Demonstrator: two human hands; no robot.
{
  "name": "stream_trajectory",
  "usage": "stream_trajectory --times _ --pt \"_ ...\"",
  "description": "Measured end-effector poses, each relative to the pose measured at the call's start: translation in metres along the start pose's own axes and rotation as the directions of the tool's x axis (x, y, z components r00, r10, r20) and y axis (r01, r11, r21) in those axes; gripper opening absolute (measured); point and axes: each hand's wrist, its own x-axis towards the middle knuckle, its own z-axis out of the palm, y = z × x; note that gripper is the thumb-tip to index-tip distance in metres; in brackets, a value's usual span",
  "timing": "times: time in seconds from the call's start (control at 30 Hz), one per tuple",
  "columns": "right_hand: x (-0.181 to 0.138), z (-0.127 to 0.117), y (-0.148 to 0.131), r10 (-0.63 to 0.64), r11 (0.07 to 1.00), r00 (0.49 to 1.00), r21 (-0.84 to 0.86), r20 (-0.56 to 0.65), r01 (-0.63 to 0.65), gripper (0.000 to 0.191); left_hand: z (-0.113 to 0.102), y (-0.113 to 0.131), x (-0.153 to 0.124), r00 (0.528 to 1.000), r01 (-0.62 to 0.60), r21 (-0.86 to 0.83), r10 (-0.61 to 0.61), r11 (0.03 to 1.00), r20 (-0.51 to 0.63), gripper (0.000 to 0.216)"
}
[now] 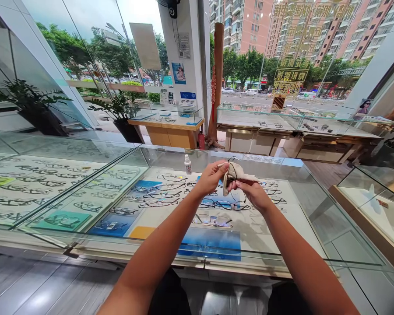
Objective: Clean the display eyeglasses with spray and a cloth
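Observation:
Above the glass counter, both my hands are closed around a beige cloth (239, 171) and a pair of thin dark-framed eyeglasses (230, 178). My left hand (213, 177) pinches the cloth against the eyeglasses, thumb on top. From the other side, my right hand (252, 194) grips the eyeglasses with its fingertips, close to the cloth's lower edge. Folds of cloth and my fingers hide much of the frame. A small white bottle (188, 165) stands upright on the counter, left of my hands.
Beneath the glass top of the counter (269, 249) lie several eyeglasses (158, 203) and blue cards (213, 243). Another display case (377, 210) stands at the right. Farther back are showcases (259, 120), a potted plant (126, 127) and a wooden post (217, 87) before the windows.

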Motion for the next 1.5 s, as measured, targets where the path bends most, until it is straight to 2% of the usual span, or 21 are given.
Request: stream_trajectory --times 0.13,0.23,0.37,0.57,0.67,0.9,1.03,1.1,1.17,1.33,1.4,1.5 --pt "0.002 0.000 -0.003 0.011 1.000 0.997 0.021 -0.071 -0.009 0.032 -0.002 0.002 -0.001 0.996 0.017 -0.076 -0.010 0.997 0.091 0.041" --pt "0.003 0.001 -0.004 0.015 0.999 0.994 0.042 -0.104 -0.011 0.031 0.003 0.000 -0.003 0.990 0.048 -0.137 -0.029 0.989 0.138 0.043" --pt "0.002 0.003 -0.002 0.016 0.997 0.996 0.082 -0.087 -0.008 0.030 0.011 -0.003 -0.005 0.996 0.038 -0.130 -0.027 0.991 0.082 0.044" --pt "0.000 0.003 0.004 0.001 0.999 0.999 0.041 0.040 -0.002 0.031 0.017 -0.005 -0.007 1.000 0.016 -0.120 -0.017 0.993 -0.009 0.042" --pt "-0.001 0.004 0.004 0.002 1.000 1.000 0.030 0.023 -0.002 0.032 0.014 -0.006 -0.006 0.999 -0.003 -0.092 0.000 0.996 -0.034 0.044" --pt "0.000 0.006 -0.005 -0.013 0.998 0.999 0.068 -0.037 0.015 0.029 -0.001 -0.002 -0.002 0.997 0.018 -0.065 -0.013 0.998 0.077 0.048" --pt "0.001 0.006 -0.009 0.023 0.995 0.994 0.097 -0.104 -0.013 0.031 0.002 0.002 -0.004 0.991 0.042 -0.103 -0.028 0.994 0.131 0.042" --pt "0.002 0.006 -0.008 0.040 0.992 0.991 0.125 -0.129 -0.024 0.032 0.009 0.000 -0.005 0.993 0.051 -0.134 -0.037 0.990 0.108 0.045" --pt "0.002 0.008 -0.005 0.052 0.988 0.990 0.150 -0.134 -0.032 0.034 0.017 -0.004 -0.007 0.999 0.041 -0.139 -0.037 0.989 0.034 0.047" --pt "0.001 0.014 0.001 0.060 0.991 0.996 0.123 -0.058 -0.053 0.037 0.029 -0.012 -0.009 0.989 0.026 -0.100 -0.040 0.995 -0.142 0.046" --pt "0.000 0.015 0.001 0.057 0.994 0.998 0.098 -0.040 -0.052 0.038 0.028 -0.014 -0.008 0.984 0.028 -0.103 -0.045 0.994 -0.171 0.048" --pt "0.000 0.013 -0.003 0.036 0.996 0.998 0.086 -0.044 -0.032 0.037 0.023 -0.016 -0.005 0.989 0.027 -0.126 -0.045 0.992 -0.141 0.050"
